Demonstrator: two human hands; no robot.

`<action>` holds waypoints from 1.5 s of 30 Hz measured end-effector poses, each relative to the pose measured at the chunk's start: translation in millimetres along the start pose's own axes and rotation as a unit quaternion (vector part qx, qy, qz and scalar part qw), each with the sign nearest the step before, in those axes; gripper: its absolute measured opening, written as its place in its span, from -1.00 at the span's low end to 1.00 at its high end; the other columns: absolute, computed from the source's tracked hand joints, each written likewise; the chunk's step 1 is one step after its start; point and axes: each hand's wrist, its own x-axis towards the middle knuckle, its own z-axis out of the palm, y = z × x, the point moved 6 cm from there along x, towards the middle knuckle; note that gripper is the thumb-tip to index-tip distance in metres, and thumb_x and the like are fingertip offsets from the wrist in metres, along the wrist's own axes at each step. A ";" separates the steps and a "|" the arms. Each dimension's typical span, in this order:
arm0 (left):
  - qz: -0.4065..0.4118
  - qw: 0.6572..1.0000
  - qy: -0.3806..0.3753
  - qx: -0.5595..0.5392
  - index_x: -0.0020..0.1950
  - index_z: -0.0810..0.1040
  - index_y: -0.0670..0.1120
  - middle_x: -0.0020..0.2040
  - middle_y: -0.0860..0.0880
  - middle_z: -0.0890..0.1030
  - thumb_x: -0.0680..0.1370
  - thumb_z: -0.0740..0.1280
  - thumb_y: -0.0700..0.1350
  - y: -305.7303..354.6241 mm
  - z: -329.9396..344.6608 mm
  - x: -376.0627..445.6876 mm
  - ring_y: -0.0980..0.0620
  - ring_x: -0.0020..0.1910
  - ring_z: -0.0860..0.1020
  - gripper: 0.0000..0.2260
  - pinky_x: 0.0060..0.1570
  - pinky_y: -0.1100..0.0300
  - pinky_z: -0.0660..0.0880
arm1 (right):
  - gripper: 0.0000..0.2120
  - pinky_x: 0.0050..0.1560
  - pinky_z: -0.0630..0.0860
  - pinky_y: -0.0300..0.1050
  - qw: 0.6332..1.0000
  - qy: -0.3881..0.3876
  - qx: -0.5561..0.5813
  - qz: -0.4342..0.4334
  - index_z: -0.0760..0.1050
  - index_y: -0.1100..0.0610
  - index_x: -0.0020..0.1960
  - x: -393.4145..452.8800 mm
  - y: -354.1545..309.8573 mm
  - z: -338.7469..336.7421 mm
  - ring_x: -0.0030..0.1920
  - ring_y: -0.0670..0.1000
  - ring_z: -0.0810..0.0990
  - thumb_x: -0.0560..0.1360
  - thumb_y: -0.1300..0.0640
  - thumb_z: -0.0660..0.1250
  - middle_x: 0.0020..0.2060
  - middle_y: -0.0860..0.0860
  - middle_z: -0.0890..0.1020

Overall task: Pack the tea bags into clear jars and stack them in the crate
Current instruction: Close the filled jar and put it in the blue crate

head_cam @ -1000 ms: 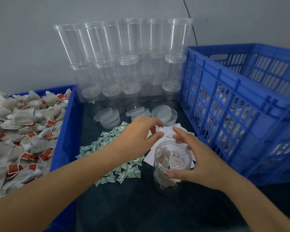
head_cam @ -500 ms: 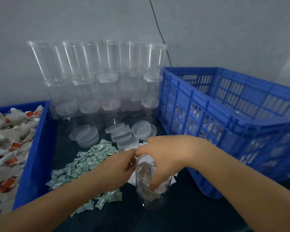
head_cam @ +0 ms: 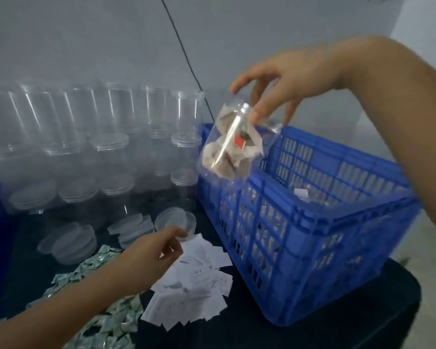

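My right hand [head_cam: 282,86] has lifted the filled jar [head_cam: 232,144] off the worktop [head_cam: 262,333], tilted over the crate [head_cam: 337,222]; my left hand [head_cam: 156,250] has let go.

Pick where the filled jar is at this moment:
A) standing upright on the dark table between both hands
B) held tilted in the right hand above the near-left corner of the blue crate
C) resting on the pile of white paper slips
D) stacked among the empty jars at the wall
B: the right hand grips the filled jar by its top, tilted, in the air over the blue crate corner.
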 end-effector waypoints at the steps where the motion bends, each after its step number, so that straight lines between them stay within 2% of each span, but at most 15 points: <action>1: 0.000 1.000 0.002 0.003 0.22 0.38 0.17 -0.02 0.27 0.54 0.61 0.25 -0.11 0.9 -0.1 3.3 0.33 -0.02 0.50 -0.76 0.02 0.41 0.44 | -0.39 -0.30 0.64 -0.20 0.999 0.026 0.015 0.018 0.47 -0.32 0.07 5.9 15.5 -14.8 0.02 -0.04 0.64 0.03 -0.26 0.49 0.07 -0.05 0.59; 3: -0.001 1.000 0.005 0.009 0.25 0.41 0.12 -0.02 0.27 0.53 0.61 0.25 -0.12 2.4 -0.9 9.3 0.31 -0.02 0.50 -0.75 -0.01 0.44 0.42 | -0.39 -0.27 0.65 -0.13 0.995 0.064 0.032 0.063 0.49 -0.24 0.14 21.1 49.4 -37.5 0.10 0.05 0.59 0.10 -0.22 0.53 0.05 -0.06 0.57; 5: 0.000 1.000 0.005 0.019 0.28 0.41 0.10 -0.02 0.28 0.52 0.62 0.24 -0.12 5.1 -2.0 15.8 0.28 -0.02 0.50 -0.75 0.00 0.42 0.41 | -0.43 -0.27 0.63 -0.08 0.989 0.094 0.036 0.108 0.45 -0.12 0.27 40.8 84.5 -48.5 0.12 0.10 0.55 0.31 -0.09 0.54 0.05 -0.04 0.53; 8: 0.003 0.999 0.010 0.034 0.30 0.41 0.09 -0.04 0.30 0.50 0.62 0.23 -0.11 9.9 -4.1 27.6 0.27 -0.02 0.51 -0.74 0.00 0.42 0.42 | -0.38 -0.26 0.59 -0.08 0.979 0.106 -0.001 0.175 0.38 0.01 0.41 70.3 133.0 -42.5 0.16 0.11 0.46 0.42 0.00 0.53 0.19 0.01 0.41; 10: 0.004 0.999 0.015 0.031 0.30 0.42 0.10 -0.05 0.30 0.51 0.62 0.23 -0.10 12.1 -4.8 34.4 0.28 -0.02 0.51 -0.74 0.01 0.42 0.43 | -0.33 -0.22 0.61 -0.04 0.972 0.089 -0.056 0.208 0.35 0.05 0.44 86.6 160.7 -26.0 0.14 0.09 0.42 0.41 -0.01 0.54 0.26 0.03 0.36; 13: 0.012 0.999 0.021 0.033 0.28 0.42 0.13 -0.04 0.27 0.53 0.62 0.21 -0.08 14.5 -4.9 42.9 0.28 -0.05 0.52 -0.75 -0.03 0.40 0.44 | -0.30 -0.08 0.59 -0.01 0.959 0.062 -0.148 0.234 0.33 0.08 0.46 106.6 198.8 3.4 0.08 0.15 0.50 0.42 -0.03 0.52 0.34 0.12 0.44; 16: 0.023 0.998 0.025 0.047 0.32 0.41 0.08 0.02 0.21 0.52 0.64 0.17 -0.08 18.4 -5.4 55.4 0.24 -0.04 0.51 -0.74 -0.03 0.40 0.44 | -0.26 0.19 0.50 0.01 0.945 0.042 -0.212 0.245 0.27 0.08 0.50 120.9 236.3 32.0 0.26 0.20 0.49 0.44 -0.07 0.49 0.40 0.15 0.43; 20: 0.040 0.997 0.035 0.055 0.37 0.38 0.04 0.04 0.17 0.51 0.64 0.16 -0.11 26.6 -7.5 74.8 0.23 -0.01 0.47 -0.71 -0.07 0.51 0.36 | -0.14 0.27 0.44 0.08 0.933 0.003 -0.212 0.290 0.10 0.04 0.58 128.0 279.4 66.3 0.41 0.22 0.37 0.45 -0.11 0.47 0.49 0.17 0.27; 25: 0.046 0.996 0.037 0.062 0.36 0.39 0.04 0.08 0.12 0.54 0.64 0.17 -0.12 37.1 -6.7 93.2 0.14 0.06 0.50 -0.71 0.12 0.20 0.46 | -0.11 0.41 0.35 0.08 0.939 -0.057 -0.164 0.296 0.04 0.03 0.61 132.4 300.1 97.9 0.47 0.19 0.33 0.46 -0.03 0.49 0.56 0.11 0.20; 30: 0.060 0.995 0.050 0.056 0.35 0.42 0.03 0.09 0.10 0.56 0.63 0.18 -0.11 39.6 -5.6 100.1 0.13 0.05 0.50 -0.71 0.09 0.20 0.47 | -0.20 0.47 0.27 0.08 0.926 -0.162 -0.190 0.283 0.01 0.06 0.61 134.6 304.4 128.4 0.50 0.17 0.28 0.54 0.06 0.40 0.57 0.10 0.18; 32: 0.059 0.995 0.047 0.060 0.35 0.42 0.03 0.08 0.11 0.55 0.63 0.18 -0.12 36.5 -4.5 99.9 0.14 0.05 0.50 -0.71 0.08 0.23 0.46 | -0.27 0.46 0.29 0.08 0.921 -0.192 -0.192 0.280 0.06 0.07 0.61 134.1 301.7 134.1 0.49 0.16 0.31 0.57 0.08 0.37 0.55 0.11 0.23; 34: 0.055 0.995 0.041 0.066 0.34 0.42 0.04 0.07 0.13 0.55 0.63 0.18 -0.13 32.3 -3.1 99.3 0.15 0.04 0.50 -0.71 0.07 0.24 0.47 | -0.33 0.38 0.40 0.09 0.919 -0.214 -0.174 0.281 0.07 0.03 0.60 133.1 298.0 137.3 0.42 0.15 0.41 0.60 0.09 0.32 0.51 0.12 0.31; 36: 0.052 0.996 0.041 0.067 0.35 0.42 0.03 0.06 0.13 0.54 0.63 0.17 -0.14 28.8 -3.6 97.9 0.16 0.02 0.50 -0.71 0.02 0.27 0.47 | -0.38 0.35 0.43 0.11 0.920 -0.220 -0.154 0.284 0.09 -0.01 0.60 131.7 294.9 135.5 0.41 0.14 0.42 0.62 0.12 0.27 0.52 0.09 0.30; 39: 0.043 0.996 0.042 0.067 0.35 0.42 0.01 0.09 0.11 0.55 0.63 0.16 -0.14 22.7 -5.4 94.1 0.14 0.03 0.50 -0.71 0.00 0.30 0.45 | -0.45 0.38 0.40 0.16 0.933 -0.172 -0.138 0.286 0.19 0.00 0.57 129.0 293.6 113.6 0.40 0.14 0.42 0.63 0.18 0.26 0.51 0.08 0.29; 45: 0.017 0.996 0.043 0.082 0.32 0.45 0.04 0.12 0.12 0.54 0.63 0.17 -0.11 9.9 -14.0 83.4 0.14 0.08 0.50 -0.74 0.08 0.26 0.43 | -0.57 0.09 0.49 0.04 0.958 -0.053 -0.069 0.275 0.29 0.03 0.52 114.2 286.5 64.0 0.22 0.11 0.55 0.66 0.17 0.20 0.44 0.11 0.39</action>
